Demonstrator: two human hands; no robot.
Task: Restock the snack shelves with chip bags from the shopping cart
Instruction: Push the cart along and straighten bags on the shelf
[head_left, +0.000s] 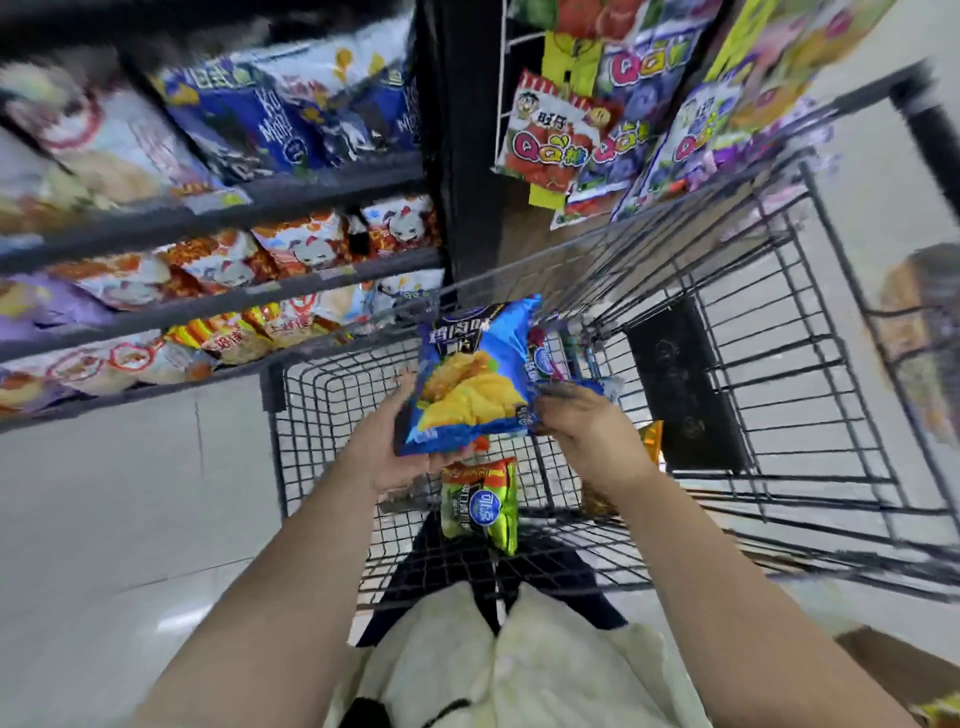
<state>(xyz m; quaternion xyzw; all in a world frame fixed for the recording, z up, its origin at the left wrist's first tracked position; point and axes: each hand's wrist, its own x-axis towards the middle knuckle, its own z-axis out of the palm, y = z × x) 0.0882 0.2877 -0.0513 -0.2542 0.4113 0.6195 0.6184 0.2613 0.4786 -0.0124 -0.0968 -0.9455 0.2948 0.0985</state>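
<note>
Left hand (402, 441) and right hand (587, 431) grip the blue chip bag (472, 384); best swing it level toward the shelves (311, 283) at ten o'clock.

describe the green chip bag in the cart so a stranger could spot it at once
Find the wire shopping cart beside the snack shelves. On its floor, just below the raised blue bag, lies a green bag. It alone there is green, with a red-orange top band and a round blue logo.
</note>
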